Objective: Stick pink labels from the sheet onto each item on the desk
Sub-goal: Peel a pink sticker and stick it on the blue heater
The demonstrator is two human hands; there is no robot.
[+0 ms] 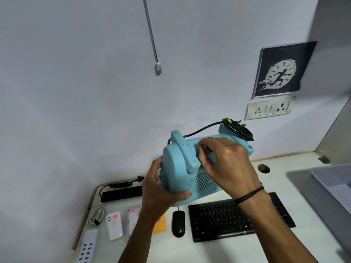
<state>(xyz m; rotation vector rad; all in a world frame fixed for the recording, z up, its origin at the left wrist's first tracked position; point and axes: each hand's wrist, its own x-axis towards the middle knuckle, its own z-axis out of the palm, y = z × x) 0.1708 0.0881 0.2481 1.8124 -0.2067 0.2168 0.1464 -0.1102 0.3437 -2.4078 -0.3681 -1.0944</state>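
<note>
Your left hand (161,194) grips the lower end of the blue appliance (190,168), lifted above the surface (247,247) behind the keyboard (218,221). Your right hand (228,164) rests curled on its top, fingertips pressing the casing. Left of the keyboard lie the mouse (178,223) and a white device (114,225) bearing a pink label (115,216).

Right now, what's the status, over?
Left hand grips blue heater, lifted off desk. Right hand fingers on its top. Nothing in the way.
</note>
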